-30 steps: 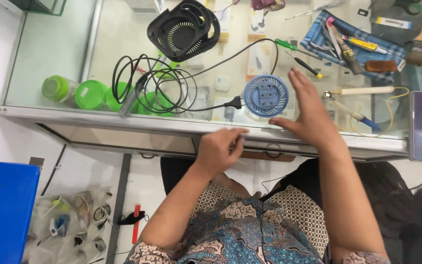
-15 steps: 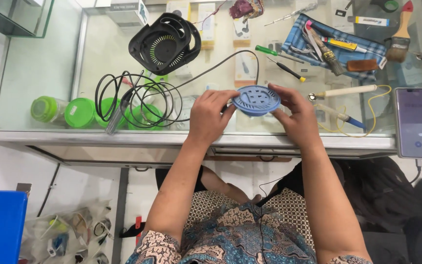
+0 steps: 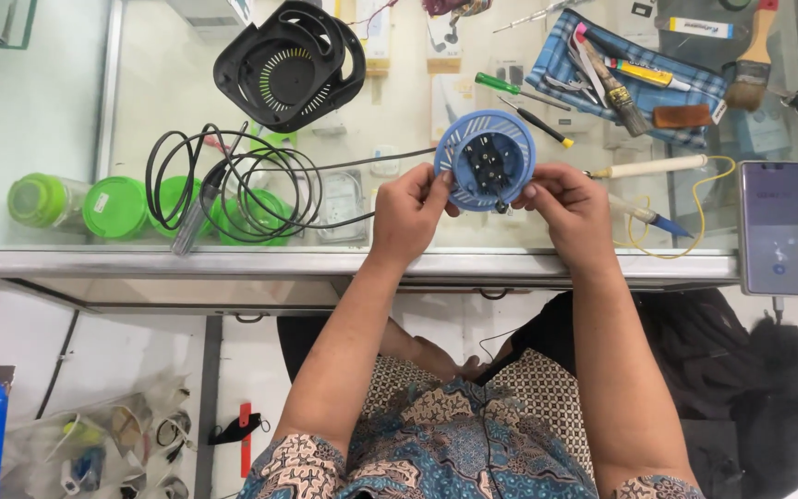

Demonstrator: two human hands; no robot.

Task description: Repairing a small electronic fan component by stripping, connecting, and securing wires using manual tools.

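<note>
The person holds a round blue fan grille point(image 3: 486, 159) up over the glass worktop point(image 3: 66, 111), tilted so its inner face shows, with a dark motor block point(image 3: 485, 164) at its middle. The left hand point(image 3: 408, 214) pinches the left rim between thumb and fingers point(image 3: 440, 178); the right hand point(image 3: 573, 205) does the same on the right rim, so each grip is narrow and closed on the plastic edge.

It looks light, a thin moulded disc with slender ribs. I'd judge it stiff enough at the rim but easy to crack or bend across the ribs, so the rim is the sound place to take hold, as both hands do now. A black cable point(image 3: 233, 189) runs from it to a loose coil on the worktop and could drag at the piece if it is turned far.

A black fan housing point(image 3: 288, 65) lies further back, green-lidded jars point(image 3: 76, 201) to the left, tools on a blue cloth point(image 3: 625, 65) and a phone point(image 3: 774, 226) to the right.
</note>
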